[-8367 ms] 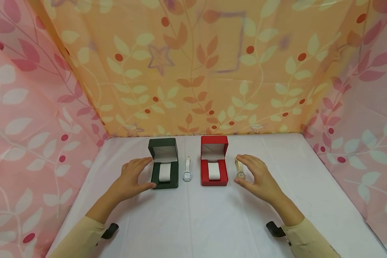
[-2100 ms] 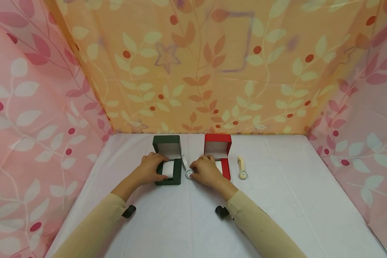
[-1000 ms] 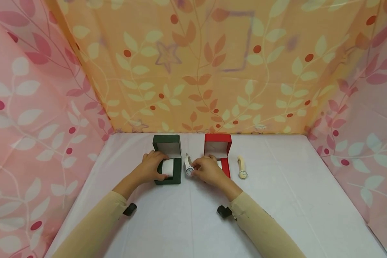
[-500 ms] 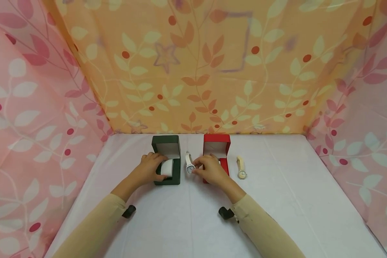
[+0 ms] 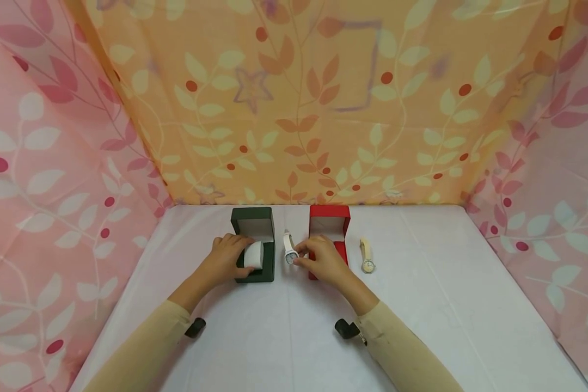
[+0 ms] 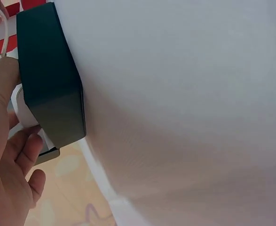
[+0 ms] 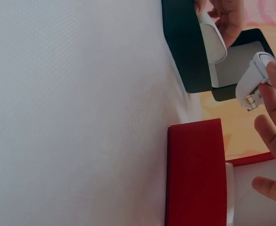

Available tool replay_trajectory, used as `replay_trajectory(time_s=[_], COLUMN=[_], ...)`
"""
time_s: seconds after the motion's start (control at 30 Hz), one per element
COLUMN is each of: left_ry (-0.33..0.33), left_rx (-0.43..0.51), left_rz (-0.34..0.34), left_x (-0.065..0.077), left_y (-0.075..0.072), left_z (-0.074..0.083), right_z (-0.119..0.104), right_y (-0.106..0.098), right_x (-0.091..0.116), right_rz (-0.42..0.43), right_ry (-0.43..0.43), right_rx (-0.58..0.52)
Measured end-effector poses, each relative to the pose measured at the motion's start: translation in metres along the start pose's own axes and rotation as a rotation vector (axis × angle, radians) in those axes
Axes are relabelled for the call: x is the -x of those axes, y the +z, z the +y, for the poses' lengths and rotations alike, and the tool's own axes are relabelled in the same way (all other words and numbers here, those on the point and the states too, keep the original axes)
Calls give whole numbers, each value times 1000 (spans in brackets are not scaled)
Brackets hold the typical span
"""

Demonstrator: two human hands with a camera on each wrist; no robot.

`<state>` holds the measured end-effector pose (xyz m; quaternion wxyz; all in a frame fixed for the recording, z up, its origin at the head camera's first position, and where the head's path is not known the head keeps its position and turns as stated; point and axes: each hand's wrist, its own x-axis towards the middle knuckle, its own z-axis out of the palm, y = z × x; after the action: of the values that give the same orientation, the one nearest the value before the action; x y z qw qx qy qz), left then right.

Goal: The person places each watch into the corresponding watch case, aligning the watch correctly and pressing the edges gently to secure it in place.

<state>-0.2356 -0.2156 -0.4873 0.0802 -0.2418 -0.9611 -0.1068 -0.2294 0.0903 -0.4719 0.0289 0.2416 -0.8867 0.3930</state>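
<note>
My left hand (image 5: 222,258) reaches into the open green watch box (image 5: 268,267), thumb at the near end and fingers at the far end of its white cushion (image 5: 256,255). In the right wrist view that cushion (image 7: 214,44) stands partly out of the box base. My right hand (image 5: 325,260) pinches a white-strapped watch (image 5: 291,256) by its case between thumb and fingers. Its strap hangs in a curve with the buckle down in the right wrist view. That hand is above the open red watch box (image 5: 329,211), hiding much of the box's inside.
A second watch (image 5: 367,262) with a cream strap lies on the white-covered table (image 5: 421,305), right of the red box. Patterned cloth walls (image 5: 294,109) stand behind and on both sides. Both box lids stand up at the back.
My right hand went from the cream watch to the white one and has raised it off the table. My left hand moved onto the green box's cushion, which has risen and tilted slightly.
</note>
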Motion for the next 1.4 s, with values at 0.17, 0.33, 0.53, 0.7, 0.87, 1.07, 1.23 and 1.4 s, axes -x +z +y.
replay_trajectory(time_s=[0.17, 0.33, 0.53, 0.7, 0.87, 1.07, 1.23, 1.4], left_ry=[-11, -10, -28, -37, -46, -67, -73, -59], left_rx=[19, 44, 67, 56, 51, 50, 71, 90], left_rz=[37, 59, 61, 68, 86, 92, 109, 138], left_x=[2, 5, 7, 8, 9, 9, 10, 14], left_y=[3, 5, 7, 7, 6, 2, -5, -15], left_z=[-1, -2, -3, -3, -2, 1, 6, 11], right_z=[-2, -4, -7, -11, -12, -12, -13, -14], right_y=[-3, -6, -10, -13, -17, -20, -23, -27], right_x=[4, 9, 16, 20, 25, 29, 34, 38], right_rz=[17, 19, 26, 51, 65, 75, 89, 111], right_ry=[7, 41, 69, 90, 94, 77, 62, 33], right_rx=[-19, -68, -84, -87, -107, -126, -116, -114])
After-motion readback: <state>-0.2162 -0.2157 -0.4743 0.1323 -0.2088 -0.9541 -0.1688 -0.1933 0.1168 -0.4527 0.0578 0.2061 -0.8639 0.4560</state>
